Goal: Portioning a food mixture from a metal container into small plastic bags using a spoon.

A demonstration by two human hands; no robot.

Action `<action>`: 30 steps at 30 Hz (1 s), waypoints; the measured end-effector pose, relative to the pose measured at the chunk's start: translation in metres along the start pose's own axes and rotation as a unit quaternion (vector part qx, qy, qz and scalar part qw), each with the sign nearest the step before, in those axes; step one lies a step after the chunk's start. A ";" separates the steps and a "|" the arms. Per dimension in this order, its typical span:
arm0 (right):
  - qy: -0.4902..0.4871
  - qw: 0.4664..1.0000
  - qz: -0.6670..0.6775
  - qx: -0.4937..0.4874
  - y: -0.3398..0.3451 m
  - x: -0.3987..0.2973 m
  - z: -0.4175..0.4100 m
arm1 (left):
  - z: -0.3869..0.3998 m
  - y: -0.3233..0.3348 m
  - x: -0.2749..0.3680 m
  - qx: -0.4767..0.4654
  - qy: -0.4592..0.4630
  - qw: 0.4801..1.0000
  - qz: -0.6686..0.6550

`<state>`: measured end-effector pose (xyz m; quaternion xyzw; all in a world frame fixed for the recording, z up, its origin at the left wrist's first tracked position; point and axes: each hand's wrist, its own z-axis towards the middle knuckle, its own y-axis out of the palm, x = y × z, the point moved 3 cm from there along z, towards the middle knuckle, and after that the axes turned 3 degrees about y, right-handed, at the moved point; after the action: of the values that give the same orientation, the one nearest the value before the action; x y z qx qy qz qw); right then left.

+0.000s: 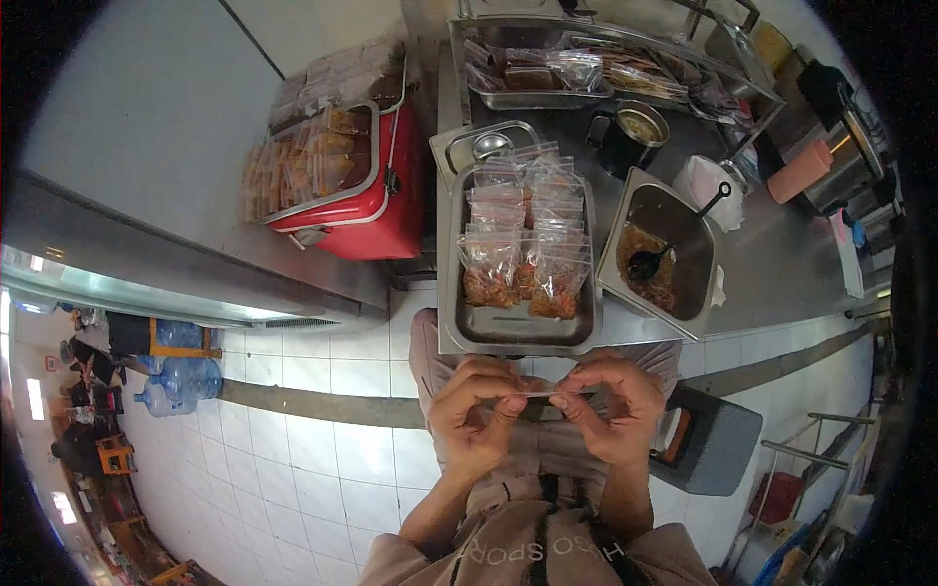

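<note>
Between my two hands, just off the front edge of the steel table, is a small clear zip bag (538, 388). My left hand (476, 410) pinches one end of its top edge between thumb and fingers, and my right hand (612, 403) pinches the other end. The bag's lower part is hidden from above. Ahead of my hands, a rectangular steel tray (524, 335) holds rows of upright zip bags (557, 282) with chunky orange-brown food inside. Right of it, a deep steel pan (689, 267) contains brown sauce and a black ladle (646, 262).
A red cooler (352, 231) stands at the left, topped by trays of filled bags. Farther back on the table are a black mug (629, 139), a white plastic bag (707, 190) and a steel tray (542, 99) of packets. A grey box (714, 443) sits on the floor at the right.
</note>
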<state>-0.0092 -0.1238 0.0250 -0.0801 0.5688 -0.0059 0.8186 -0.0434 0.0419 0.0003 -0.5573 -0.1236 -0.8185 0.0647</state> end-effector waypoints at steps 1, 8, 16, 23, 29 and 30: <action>0.000 1.000 0.000 0.002 -0.001 0.000 0.000 | 0.000 0.000 0.000 -0.005 0.003 1.000 0.003; -0.064 0.996 -0.049 0.027 -0.007 -0.002 0.006 | 0.012 0.002 0.003 -0.045 0.045 0.997 0.049; -0.060 0.992 -0.031 0.110 -0.036 0.004 0.004 | 0.046 -0.012 -0.008 0.049 -0.019 0.999 -0.006; -0.016 0.995 -0.059 0.073 -0.041 0.014 -0.012 | 0.079 -0.001 -0.049 0.016 -0.053 0.995 0.088; 0.032 0.993 -0.081 0.086 -0.065 0.029 -0.030 | 0.096 0.000 -0.044 -0.038 0.067 0.897 0.435; 0.045 0.991 -0.080 0.095 -0.070 0.032 -0.033 | 0.097 -0.002 -0.044 -0.039 0.068 0.897 0.434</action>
<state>-0.0227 -0.2003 -0.0057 -0.0472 0.5936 -0.1287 0.7930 0.0597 0.0690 -0.0073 -0.5011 0.1673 -0.7489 0.4000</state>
